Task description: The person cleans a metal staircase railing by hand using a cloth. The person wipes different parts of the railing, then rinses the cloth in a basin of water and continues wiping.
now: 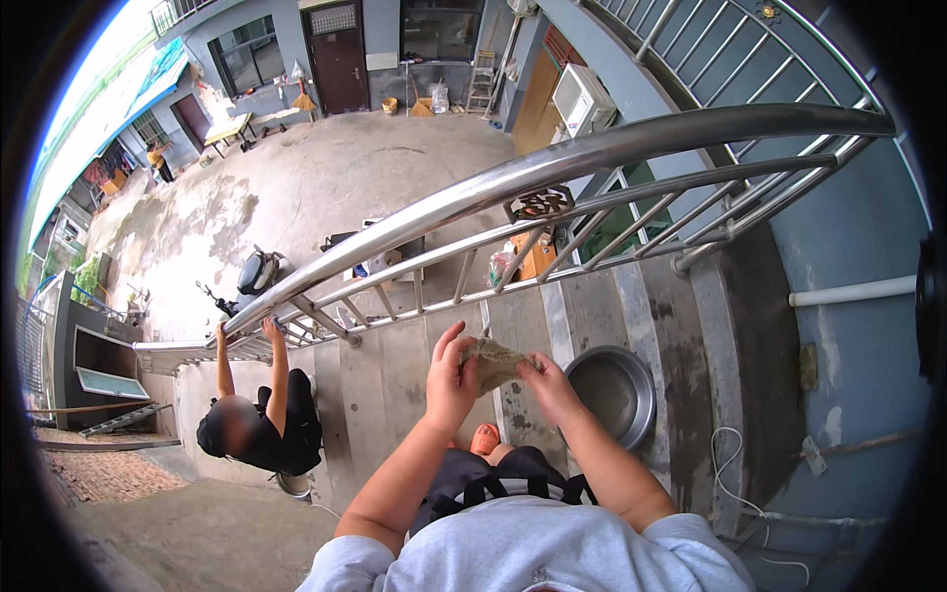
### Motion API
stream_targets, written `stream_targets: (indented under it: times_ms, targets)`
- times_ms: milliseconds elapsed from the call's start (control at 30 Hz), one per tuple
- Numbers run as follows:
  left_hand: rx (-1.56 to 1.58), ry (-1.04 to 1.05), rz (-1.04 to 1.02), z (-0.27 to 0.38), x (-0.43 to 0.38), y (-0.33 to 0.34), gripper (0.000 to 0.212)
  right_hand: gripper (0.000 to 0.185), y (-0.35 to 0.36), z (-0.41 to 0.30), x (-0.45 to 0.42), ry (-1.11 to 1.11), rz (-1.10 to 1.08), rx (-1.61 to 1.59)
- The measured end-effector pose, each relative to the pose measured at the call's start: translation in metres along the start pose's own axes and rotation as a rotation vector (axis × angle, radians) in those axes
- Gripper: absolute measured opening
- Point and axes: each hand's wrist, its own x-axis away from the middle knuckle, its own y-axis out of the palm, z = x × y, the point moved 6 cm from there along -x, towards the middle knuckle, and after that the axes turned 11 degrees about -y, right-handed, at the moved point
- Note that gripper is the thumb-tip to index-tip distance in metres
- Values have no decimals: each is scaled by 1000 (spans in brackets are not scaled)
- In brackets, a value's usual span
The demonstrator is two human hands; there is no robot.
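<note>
A wet-looking, grey-brown cloth (497, 364) is stretched between my two hands in front of my body. My left hand (453, 374) grips its left end, with the index finger raised. My right hand (546, 385) pinches its right end between thumb and fingers. Just beyond the cloth runs a stainless steel stair railing (444, 207), which neither hand touches. A round metal basin (648, 399) with murky water in it stands on the concrete steps, to the right of my right forearm.
Concrete steps (377, 370) lie under me. A co-worker in black (259, 444) holds the railing lower down at the left, near another basin (294, 485). A white cable (729, 473) trails at the right by the blue wall. Boxes and a scooter (259, 270) stand below in the yard.
</note>
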Motion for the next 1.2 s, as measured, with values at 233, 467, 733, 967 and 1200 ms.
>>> stream_targets:
  times_ms: [233,467,733,967,1200]
  targets:
    - [55,-199,-5,-57,5,10,20,18,-6,-51,-7,-368,132,106]
    - [205,-450,-61,-76,-9,2,21,29,7,-107,7,-573,-66,697]
    - [331,-564,31,-106,-18,-25,26,32,6,-106,22,-435,-536,1221]
    - [234,-570,-16,-120,-19,-10,28,19,-10,-128,26,-419,-448,996]
    - [316,-904,-102,-133,17,35,32,17,-54,-60,1,-282,151,-184]
